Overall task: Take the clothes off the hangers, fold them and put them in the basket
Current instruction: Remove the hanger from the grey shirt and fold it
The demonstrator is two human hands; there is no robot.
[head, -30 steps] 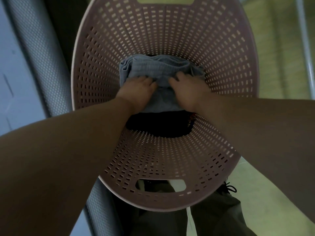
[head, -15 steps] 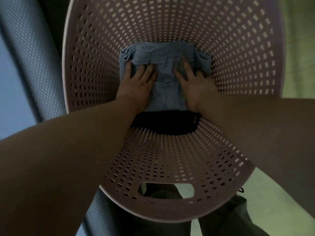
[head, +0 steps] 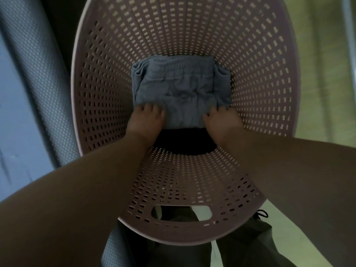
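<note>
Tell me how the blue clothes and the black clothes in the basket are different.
The blue clothes lie on top; the black clothes lie underneath, mostly hidden. The blue clothes show a gathered waistband and wrinkles; the black clothes look plain dark. Both sit in the basket.

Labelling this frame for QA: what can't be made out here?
Head view:
1. Dark garment: mostly under the blue folded garment; kind unreadable in shadow.
2. Left hand, right hand: fingers bent on the blue folded garment's near edge; gripping or just pressing, cannot tell.
3. Basket: far rim cut off by the top edge.
</note>
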